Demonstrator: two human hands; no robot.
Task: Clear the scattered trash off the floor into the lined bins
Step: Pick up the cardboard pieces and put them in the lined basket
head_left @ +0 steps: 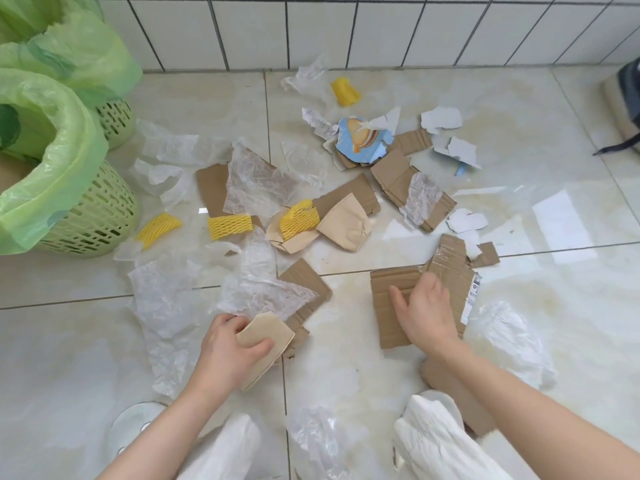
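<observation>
From the head camera, the left hand (231, 344) is clamped on a flattened beige paper cup (266, 344), thumb on top and fingers curled under its near edge. The right hand (427, 311) lies flat on a brown cardboard sheet (388, 306) with the fingers together and pressing down; whether they curl under an edge cannot be told.

Counted on the floor: four yellow foam nets, one near the wall (345, 91) and three in a row in front of the bin (157, 228) (230, 226) (299, 218). Two more flattened beige cups (348, 221) lie beside the third net. Cardboard scraps number about eight, most of them in the middle. Crumpled clear plastic film (166, 296) lies in many sheets, too tangled to count. One blue biscuit wrapper (363, 140) with a picture of sandwich biscuits sits among white torn paper pieces (441, 119).

Three green perforated bins with green liners stand at the left; the nearest bin (86, 216) is touching film at its foot.

Bare tile (561, 216) opens to the right and far left foreground.

A white shipping label (471, 299) sticks to the cardboard's right edge; its print is too small to read.
</observation>
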